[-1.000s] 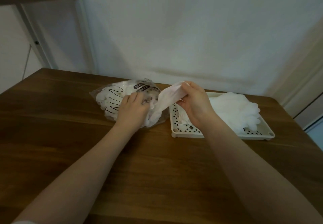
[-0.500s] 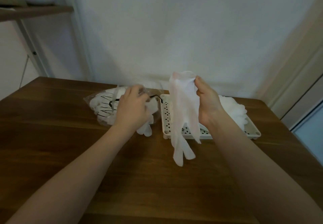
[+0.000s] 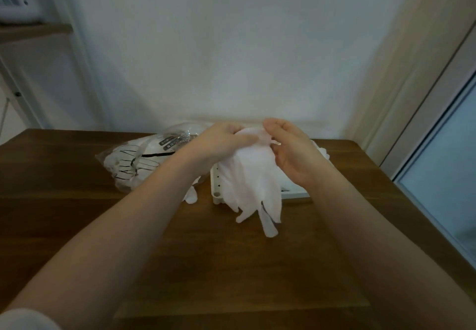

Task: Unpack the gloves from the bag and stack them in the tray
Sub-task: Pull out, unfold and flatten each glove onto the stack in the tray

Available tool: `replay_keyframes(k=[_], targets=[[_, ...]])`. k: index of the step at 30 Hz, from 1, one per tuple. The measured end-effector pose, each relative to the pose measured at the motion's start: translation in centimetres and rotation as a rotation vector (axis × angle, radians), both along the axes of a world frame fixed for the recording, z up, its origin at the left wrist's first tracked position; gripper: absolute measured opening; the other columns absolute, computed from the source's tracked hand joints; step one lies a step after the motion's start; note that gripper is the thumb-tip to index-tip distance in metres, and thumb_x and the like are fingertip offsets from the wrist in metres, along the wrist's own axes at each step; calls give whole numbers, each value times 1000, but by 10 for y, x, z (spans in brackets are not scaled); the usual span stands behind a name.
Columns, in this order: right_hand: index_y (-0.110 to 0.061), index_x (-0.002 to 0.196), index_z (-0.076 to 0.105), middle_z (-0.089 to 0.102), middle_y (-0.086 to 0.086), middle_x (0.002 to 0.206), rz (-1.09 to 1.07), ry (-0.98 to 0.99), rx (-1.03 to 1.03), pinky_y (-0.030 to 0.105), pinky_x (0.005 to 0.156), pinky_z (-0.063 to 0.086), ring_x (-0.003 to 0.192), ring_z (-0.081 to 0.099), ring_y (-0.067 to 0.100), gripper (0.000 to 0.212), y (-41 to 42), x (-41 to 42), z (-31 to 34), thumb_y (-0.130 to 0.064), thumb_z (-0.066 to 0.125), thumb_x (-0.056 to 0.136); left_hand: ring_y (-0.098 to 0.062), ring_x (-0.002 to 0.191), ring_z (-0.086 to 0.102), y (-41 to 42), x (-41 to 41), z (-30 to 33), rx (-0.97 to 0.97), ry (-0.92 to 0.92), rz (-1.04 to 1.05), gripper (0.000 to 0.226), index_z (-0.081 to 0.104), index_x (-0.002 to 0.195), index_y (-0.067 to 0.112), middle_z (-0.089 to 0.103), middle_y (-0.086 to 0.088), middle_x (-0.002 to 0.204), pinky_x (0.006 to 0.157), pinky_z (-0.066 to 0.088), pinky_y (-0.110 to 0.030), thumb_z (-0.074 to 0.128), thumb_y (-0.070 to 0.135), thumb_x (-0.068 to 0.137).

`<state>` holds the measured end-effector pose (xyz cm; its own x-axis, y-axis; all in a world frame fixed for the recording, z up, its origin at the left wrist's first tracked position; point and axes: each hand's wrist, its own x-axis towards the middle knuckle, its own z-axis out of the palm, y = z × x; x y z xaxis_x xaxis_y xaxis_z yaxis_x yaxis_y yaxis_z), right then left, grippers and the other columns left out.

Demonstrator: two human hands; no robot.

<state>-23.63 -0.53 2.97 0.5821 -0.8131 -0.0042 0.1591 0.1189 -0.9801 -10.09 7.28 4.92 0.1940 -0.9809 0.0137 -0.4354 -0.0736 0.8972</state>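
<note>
Both my hands, left (image 3: 221, 140) and right (image 3: 291, 149), pinched glove (image 3: 253, 175) cuff over tray (image 3: 219, 195); fingers dangled toward tabletop (image 3: 77, 213); bag (image 3: 139, 159) lay left.

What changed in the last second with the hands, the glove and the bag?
The left hand left the bag and joined the right hand in a grip on the glove, pulled clear and held above the tray. Bag and tray stayed put.
</note>
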Motion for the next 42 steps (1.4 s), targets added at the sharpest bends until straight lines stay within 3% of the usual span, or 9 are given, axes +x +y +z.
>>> replay_keyframes(k=[3,7,10,18,23,26,29,36,42], targets=[[-7,119,60,68,8,109,156,146,-87,36,88,53,99,66,25,45,-3,-14,-11,-37,60,85,-17,84,66,-8,-9,3,-40,143,90,16,66,96,17,68,-3,93,76,52,-30,54,28,92],[-6,97,66,71,6,92,155,210,-158,29,81,55,86,68,20,15,-14,-26,-22,-16,63,85,-14,87,56,-22,-17,6,-123,299,226,10,58,93,23,59,3,95,86,46,-33,50,28,94],[-9,82,62,67,3,78,86,111,-68,28,71,51,73,63,16,7,-24,-32,-24,-10,59,89,-19,80,54,-30,-17,3,-170,466,244,19,56,77,20,57,-1,83,76,43,-31,49,21,94],[-13,77,57,64,-1,71,43,95,-24,23,58,51,61,60,11,16,-61,-46,-16,-17,56,93,-13,62,66,-60,-7,-5,-107,624,208,8,62,84,8,70,-2,68,59,53,-24,57,10,90],[-12,66,56,40,-5,49,108,348,-240,18,42,25,42,30,8,25,-96,-58,-9,-24,63,86,-22,80,66,-81,0,-12,12,531,185,11,64,92,6,69,-9,89,74,54,-33,59,15,89],[-14,76,71,67,-1,68,117,420,-273,26,58,46,60,57,17,12,-120,-59,-1,-25,73,78,-27,87,61,-100,1,-10,-26,508,166,14,64,88,7,65,-13,91,85,49,-39,54,16,93],[-13,90,73,74,5,90,126,554,-340,36,80,55,85,69,22,14,-143,-62,8,-14,74,77,-17,79,60,-117,-2,-8,-142,406,134,22,64,86,11,64,-6,86,77,50,-29,48,21,97],[-13,88,63,62,-1,87,-384,562,-801,26,70,45,77,56,13,9,-159,-65,34,-21,65,86,-6,89,57,-144,-2,7,-399,157,131,24,66,101,14,64,3,98,84,45,-18,45,26,98],[-12,95,57,54,0,75,-192,886,-1015,27,52,36,61,48,13,6,-134,-62,-16,-10,53,92,-10,84,57,-137,15,-43,-255,-157,-85,32,60,100,0,63,-16,96,81,46,-27,36,21,101]])
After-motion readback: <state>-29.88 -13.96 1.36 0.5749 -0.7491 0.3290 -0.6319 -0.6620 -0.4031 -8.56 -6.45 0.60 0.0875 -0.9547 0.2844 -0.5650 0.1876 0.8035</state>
